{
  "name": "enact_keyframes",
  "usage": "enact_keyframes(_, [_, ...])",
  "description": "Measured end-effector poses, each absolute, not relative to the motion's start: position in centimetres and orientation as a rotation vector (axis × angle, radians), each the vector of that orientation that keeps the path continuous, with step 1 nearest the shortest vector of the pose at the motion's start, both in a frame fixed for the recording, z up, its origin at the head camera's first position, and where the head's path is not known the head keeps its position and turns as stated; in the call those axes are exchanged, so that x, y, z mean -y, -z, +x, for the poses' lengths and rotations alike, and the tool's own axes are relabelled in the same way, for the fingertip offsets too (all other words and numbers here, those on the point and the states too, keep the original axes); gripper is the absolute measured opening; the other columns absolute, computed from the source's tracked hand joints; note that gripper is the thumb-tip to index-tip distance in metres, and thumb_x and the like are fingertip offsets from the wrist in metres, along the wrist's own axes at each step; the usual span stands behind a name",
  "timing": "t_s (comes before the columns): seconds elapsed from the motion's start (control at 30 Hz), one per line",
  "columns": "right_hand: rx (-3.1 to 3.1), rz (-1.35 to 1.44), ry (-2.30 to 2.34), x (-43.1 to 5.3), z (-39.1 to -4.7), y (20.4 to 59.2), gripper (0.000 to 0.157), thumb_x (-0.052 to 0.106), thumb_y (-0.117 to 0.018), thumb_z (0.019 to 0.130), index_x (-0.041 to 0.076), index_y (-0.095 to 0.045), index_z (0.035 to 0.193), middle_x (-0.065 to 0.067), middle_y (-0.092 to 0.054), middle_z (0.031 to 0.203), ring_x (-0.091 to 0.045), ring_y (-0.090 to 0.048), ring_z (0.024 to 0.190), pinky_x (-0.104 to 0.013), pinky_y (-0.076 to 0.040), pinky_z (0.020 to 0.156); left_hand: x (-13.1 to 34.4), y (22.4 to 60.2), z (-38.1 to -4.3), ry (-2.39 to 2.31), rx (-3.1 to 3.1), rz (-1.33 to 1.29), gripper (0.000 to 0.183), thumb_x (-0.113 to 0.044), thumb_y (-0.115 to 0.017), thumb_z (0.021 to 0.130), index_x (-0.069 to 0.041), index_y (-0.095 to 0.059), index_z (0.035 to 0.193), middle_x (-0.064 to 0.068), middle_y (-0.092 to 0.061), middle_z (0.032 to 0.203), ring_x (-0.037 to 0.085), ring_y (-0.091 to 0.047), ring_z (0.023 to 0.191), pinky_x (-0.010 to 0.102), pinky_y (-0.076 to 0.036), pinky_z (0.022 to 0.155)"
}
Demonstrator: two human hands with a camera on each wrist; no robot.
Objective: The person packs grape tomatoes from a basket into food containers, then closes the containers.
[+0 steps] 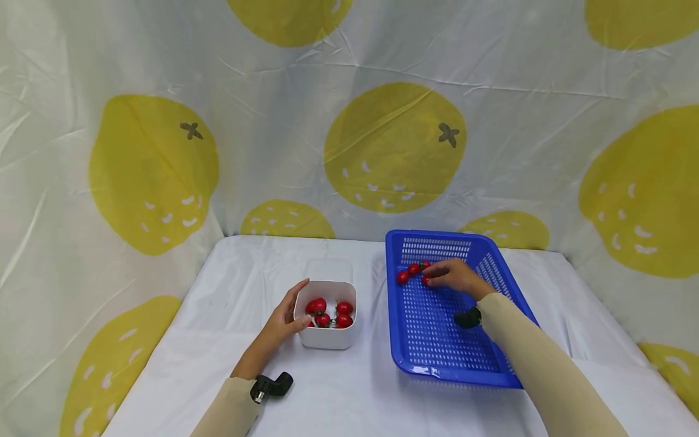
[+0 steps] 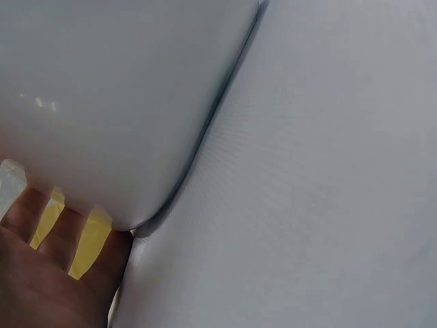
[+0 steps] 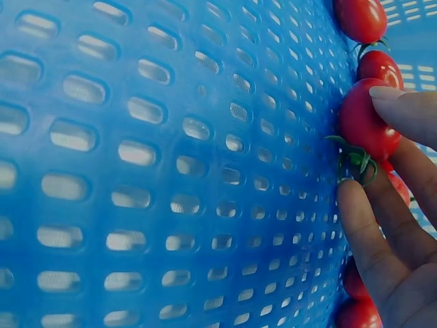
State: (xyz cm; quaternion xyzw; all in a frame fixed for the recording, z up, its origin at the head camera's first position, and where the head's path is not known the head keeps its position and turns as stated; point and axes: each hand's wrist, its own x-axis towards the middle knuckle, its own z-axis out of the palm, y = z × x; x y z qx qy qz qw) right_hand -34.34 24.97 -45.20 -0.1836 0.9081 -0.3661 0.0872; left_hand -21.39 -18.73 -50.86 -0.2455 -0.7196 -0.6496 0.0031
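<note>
Grasping a small red tomato (image 3: 365, 119) in the right grip (image 1: 455, 276), with the thumb on the smooth skin and a fingertip beside the green stalk. Down near the far left part of the blue basket (image 1: 426, 340), close among other loose tomatoes (image 1: 403, 277). Liable to slip free if pinched off-centre, being rounded and glossy. Liable, too, to set neighbours rolling if drawn sideways, or perhaps to catch by the stalk in the slotted floor. Farther left, holding the white container (image 1: 327, 340) round its left side in the left grip (image 1: 284, 312), with the thumb by the rim. Partly filled with more tomatoes (image 1: 344, 320). Could slide or tip on the cloth-covered tabletop (image 1: 360, 400) if leaned on unevenly. Could bruise or scatter the contents after too high a drop.
</note>
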Motion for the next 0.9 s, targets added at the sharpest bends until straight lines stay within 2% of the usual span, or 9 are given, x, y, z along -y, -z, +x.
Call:
enact_keyframes(0.1, [-2.694,-0.577,1.101,-24.87,-34.31,45.26,0.030,0.012,-0.074,0.084,0.000,-0.071,0.111,-0.017,-0.069,0.110,-0.036,-0.061,0.107,-0.051,-0.046,0.095,18.85,50.95,-21.34,2.047,2.260,-0.748,0.073,-0.013,-0.060,0.090,-0.020,-0.024,0.153,0.006,-0.016,0.159,0.024,-0.007,0.147,0.049,-0.015,0.113])
enact_keyframes(0.23, [-2.696,-0.569,1.077,-24.97,-34.38,45.33,0.028,0.011,-0.074,0.084,0.001,-0.072,0.110,-0.016,-0.069,0.110,-0.035,-0.061,0.107,-0.050,-0.047,0.095,18.91,51.07,-21.41,2.031,2.276,-0.742,0.073,-0.016,-0.060,0.090,-0.021,-0.024,0.153,0.004,-0.017,0.159,0.026,-0.006,0.147,0.052,-0.015,0.113])
enact_keyframes(0.47, [-2.706,-0.604,1.021,-25.30,-34.39,45.56,0.030,0.010,-0.075,0.083,0.001,-0.071,0.111,-0.017,-0.068,0.112,-0.036,-0.059,0.109,-0.052,-0.046,0.096,18.71,51.00,-21.18,2.052,2.253,-0.763,0.074,-0.014,-0.060,0.090,-0.019,-0.022,0.154,0.008,-0.016,0.159,0.025,-0.008,0.147,0.047,-0.016,0.114])
enact_keyframes(0.9, [-2.709,-0.597,0.999,-25.24,-34.35,45.25,0.031,0.007,-0.075,0.082,0.001,-0.071,0.112,-0.018,-0.068,0.111,-0.035,-0.061,0.105,-0.051,-0.047,0.095,18.73,51.16,-21.43,2.003,2.279,-0.737,0.073,-0.018,-0.061,0.090,-0.024,-0.024,0.153,0.001,-0.018,0.159,0.025,-0.005,0.148,0.052,-0.012,0.114])
